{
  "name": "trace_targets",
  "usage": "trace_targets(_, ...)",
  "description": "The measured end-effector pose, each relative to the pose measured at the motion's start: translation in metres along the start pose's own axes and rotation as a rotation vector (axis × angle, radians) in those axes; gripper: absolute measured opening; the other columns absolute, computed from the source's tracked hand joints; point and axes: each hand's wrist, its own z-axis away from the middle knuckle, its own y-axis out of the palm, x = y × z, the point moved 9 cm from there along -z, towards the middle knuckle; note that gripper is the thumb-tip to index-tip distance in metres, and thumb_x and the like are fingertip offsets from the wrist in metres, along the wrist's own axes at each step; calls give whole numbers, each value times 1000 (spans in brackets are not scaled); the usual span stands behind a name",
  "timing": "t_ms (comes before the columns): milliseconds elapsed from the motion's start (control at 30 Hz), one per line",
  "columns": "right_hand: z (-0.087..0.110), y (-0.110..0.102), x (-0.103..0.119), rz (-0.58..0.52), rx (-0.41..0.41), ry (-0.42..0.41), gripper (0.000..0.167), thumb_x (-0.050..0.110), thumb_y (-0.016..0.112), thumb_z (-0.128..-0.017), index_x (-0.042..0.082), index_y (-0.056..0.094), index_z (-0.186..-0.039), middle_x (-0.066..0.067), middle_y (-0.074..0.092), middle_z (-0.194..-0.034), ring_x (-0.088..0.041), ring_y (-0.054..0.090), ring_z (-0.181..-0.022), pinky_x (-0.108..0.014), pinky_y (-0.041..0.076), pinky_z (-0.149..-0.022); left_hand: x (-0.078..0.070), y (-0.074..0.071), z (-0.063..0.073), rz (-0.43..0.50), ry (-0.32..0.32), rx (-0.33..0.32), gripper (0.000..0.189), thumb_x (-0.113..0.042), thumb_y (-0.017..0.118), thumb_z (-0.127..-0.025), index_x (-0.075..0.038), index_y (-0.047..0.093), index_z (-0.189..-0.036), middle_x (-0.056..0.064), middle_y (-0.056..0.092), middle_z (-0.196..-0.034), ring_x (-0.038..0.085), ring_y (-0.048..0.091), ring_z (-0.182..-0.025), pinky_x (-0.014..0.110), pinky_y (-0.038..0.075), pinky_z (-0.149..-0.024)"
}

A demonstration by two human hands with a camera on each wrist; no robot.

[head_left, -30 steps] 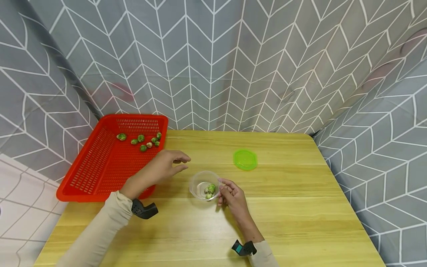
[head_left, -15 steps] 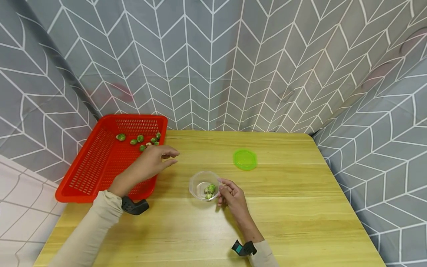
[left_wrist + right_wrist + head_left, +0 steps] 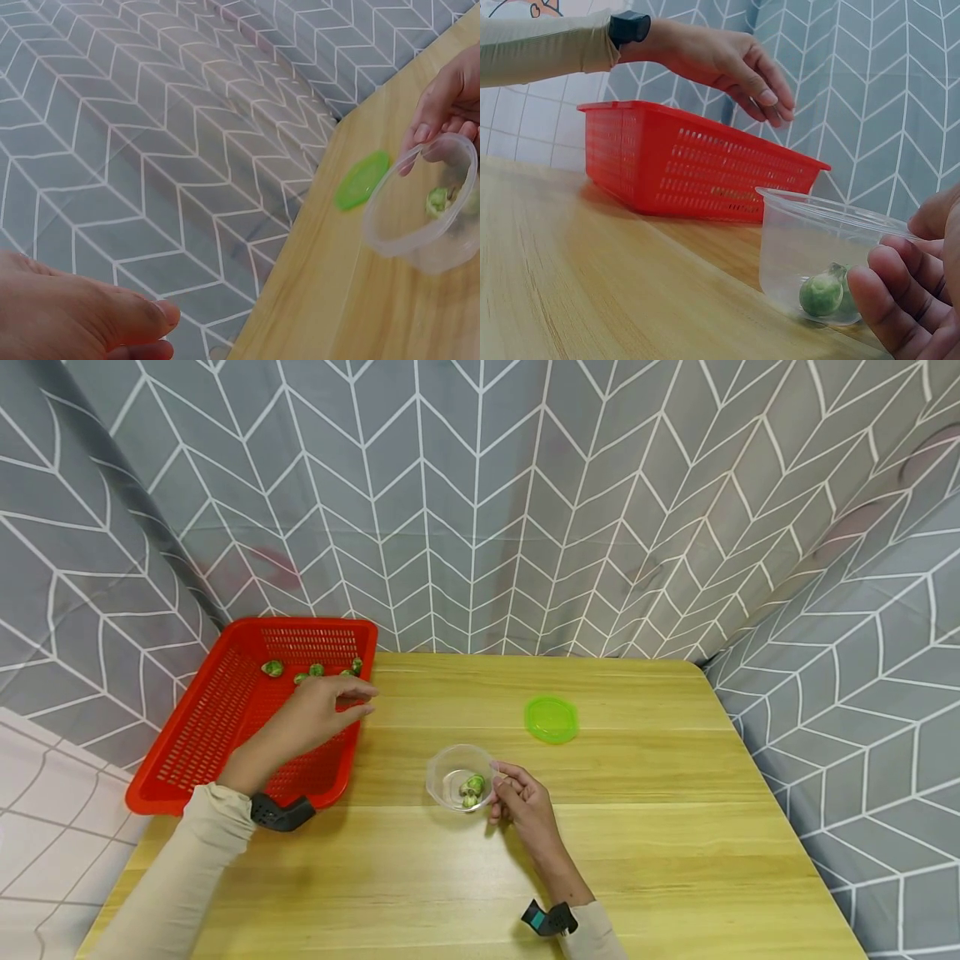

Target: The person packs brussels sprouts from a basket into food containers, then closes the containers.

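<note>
My left hand [image 3: 318, 708] hovers above the right side of a red plastic basket [image 3: 176, 760], fingers relaxed and nothing between them. Several Brussels sprouts [image 3: 272, 668] lie in the basket, some hidden behind that hand. In the right wrist view the left hand hangs higher than the basket's rim. My right hand [image 3: 522, 799] pinches the rim of a clear plastic bowl [image 3: 442, 785] between thumb and fingers. The bowl stands on the table with a few Brussels sprouts [image 3: 823, 294] at its bottom.
A green lid [image 3: 551, 719] lies flat on the wooden table [image 3: 660, 827], behind and right of the bowl. Grey patterned curtains [image 3: 480, 510] hang along the table's back and right sides. The basket takes up the table's left part.
My left hand has moved left, from beside the bowl to over the basket, covering some sprouts there. The right hand and the bowl have stayed in place.
</note>
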Motion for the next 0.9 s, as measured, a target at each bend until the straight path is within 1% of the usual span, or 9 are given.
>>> trace_targets(133,0,0,0,6,11,-5,40,13,61,-102,-4,54,-137,-14,62,-82,-11,61,-60,-26,58,-58,6,-7,2,-6,-7,-10,33,-11,76,-91,-5,71,-122,12,74,-114,29,70,-103,48,56,-87)
trace_targets(300,0,0,-2,13,4,4,40,15,62,-101,-2,55,-137,-12,62,-82,-11,61,-60,-26,57,-58,17,-16,4,-17,-23,-24,33,-10,75,-91,-4,70,-123,14,73,-115,30,69,-103,50,56,-87)
trace_targets(533,-1,-1,-1,2,-6,4,40,15,63,-101,-2,56,-137,-12,62,-81,-11,61,-59,-26,57,-57,35,-25,4,-9,-49,-29,31,-13,73,-94,-4,70,-123,15,71,-118,31,68,-105,51,55,-89)
trace_targets(733,0,0,0,11,-6,6,41,15,62,-101,-3,55,-137,-9,62,-80,-11,61,-59,-25,57,-57,51,-27,3,-11,-59,-38,32,-13,72,-94,-2,69,-124,18,72,-116,32,69,-103,52,55,-88)
trace_targets(800,0,0,0,12,-8,9,41,15,62,-101,-4,54,-137,-8,62,-79,-11,60,-59,-25,56,-56,55,-27,2,-20,-76,-39,31,-14,73,-94,-3,70,-123,17,72,-114,32,69,-102,53,55,-89)
trace_targets(833,0,0,0,12,-9,11,42,15,62,-101,-4,54,-138,-8,62,-79,-11,60,-59,-25,56,-56,58,-27,1,-28,-87,-38,31,-15,73,-94,-3,70,-123,18,72,-114,33,68,-103,54,51,-94)
trace_targets(900,0,0,0,13,-11,14,42,15,62,-101,-4,54,-138,-8,62,-79,-11,60,-59,-25,57,-56,62,-28,0,-42,-105,-32,32,-18,72,-95,-3,70,-123,18,72,-113,35,67,-104,57,49,-96)
